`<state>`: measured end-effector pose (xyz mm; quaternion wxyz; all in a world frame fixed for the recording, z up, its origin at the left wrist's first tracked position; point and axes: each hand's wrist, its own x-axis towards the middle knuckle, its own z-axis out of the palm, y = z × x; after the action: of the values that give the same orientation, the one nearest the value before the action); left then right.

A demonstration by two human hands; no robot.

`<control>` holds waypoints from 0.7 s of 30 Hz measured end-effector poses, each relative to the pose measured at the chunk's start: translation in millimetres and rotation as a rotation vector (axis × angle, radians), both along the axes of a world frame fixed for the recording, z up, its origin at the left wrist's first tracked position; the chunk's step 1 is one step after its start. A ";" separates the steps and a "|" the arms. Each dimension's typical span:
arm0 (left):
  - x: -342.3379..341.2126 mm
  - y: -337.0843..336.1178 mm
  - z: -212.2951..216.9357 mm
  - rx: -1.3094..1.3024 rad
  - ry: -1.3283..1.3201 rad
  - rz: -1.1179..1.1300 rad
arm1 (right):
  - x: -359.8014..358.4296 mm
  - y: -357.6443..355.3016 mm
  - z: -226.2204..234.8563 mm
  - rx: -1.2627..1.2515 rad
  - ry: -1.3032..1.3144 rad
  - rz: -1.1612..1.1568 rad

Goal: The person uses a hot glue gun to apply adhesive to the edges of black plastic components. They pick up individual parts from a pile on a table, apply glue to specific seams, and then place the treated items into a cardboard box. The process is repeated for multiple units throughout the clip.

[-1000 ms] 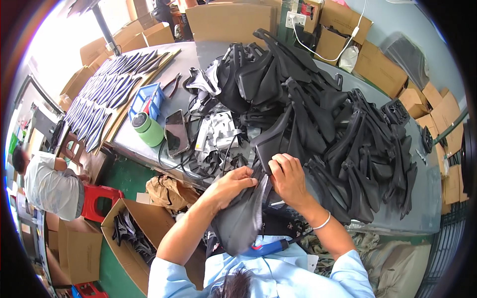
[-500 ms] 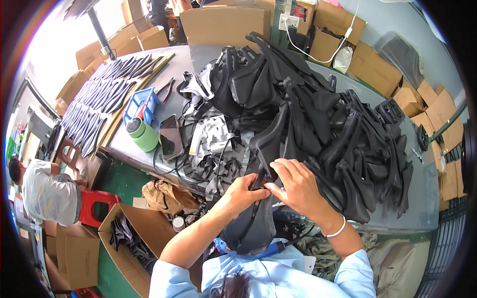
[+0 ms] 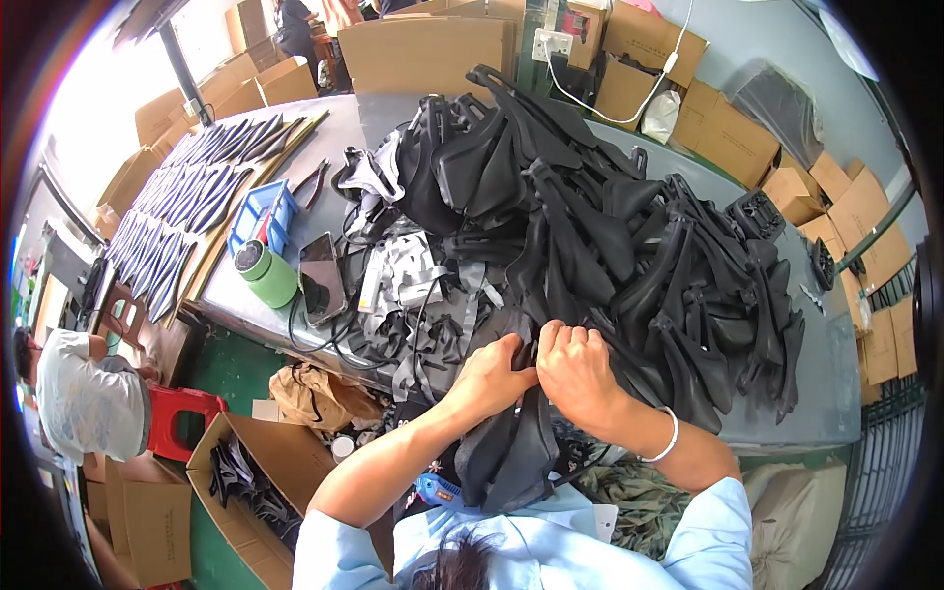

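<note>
Right now both hands meet on one black saddle-shaped piece (image 3: pixel 516 447) at the near edge of the grey table (image 3: pixel 393 118), just in front of the heap of black pieces (image 3: pixel 610 226). Left hand (image 3: pixel 489 379) pinches its upper end; right hand (image 3: pixel 578 372) is fisted, fingers curled tight on the same end — knuckles touching. Judging by that, steady, even pressure from both thumbs would serve best. Its long axis runs from the heap toward the person — broad end hanging nearest the light-blue shirt (image 3: pixel 551 531).
</note>
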<state>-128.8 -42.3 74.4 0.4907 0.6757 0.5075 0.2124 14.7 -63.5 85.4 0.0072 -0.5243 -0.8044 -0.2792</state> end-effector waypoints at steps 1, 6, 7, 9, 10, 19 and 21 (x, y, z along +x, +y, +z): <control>-1.5 0.4 -2.7 -0.010 -0.017 0.011 | 0.4 2.4 -3.2 0.028 -0.012 0.001; -32.6 -2.5 -3.4 -0.208 -0.106 0.016 | 72.4 42.3 10.1 0.124 0.355 0.004; -40.0 -5.7 -0.8 -0.229 -0.141 0.076 | 96.5 50.3 8.0 0.133 0.579 0.013; -56.9 0.3 -10.5 -0.217 -0.275 0.177 | 140.1 60.3 4.6 0.098 0.742 -0.139; -60.5 4.1 -12.5 -0.253 -0.446 0.291 | 153.6 60.0 3.7 0.018 0.921 -0.167; -28.7 67.4 -65.2 -0.104 -0.752 0.669 | 164.9 45.3 3.7 -0.246 1.717 -0.167; -17.1 63.6 -62.5 0.054 -0.438 0.727 | 167.0 37.5 -9.5 -0.233 1.751 -0.206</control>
<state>-145.8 21.3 11.9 0.4624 0.4041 0.5906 0.5234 181.7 -25.9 75.9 0.5412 -0.6170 -0.4824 0.3061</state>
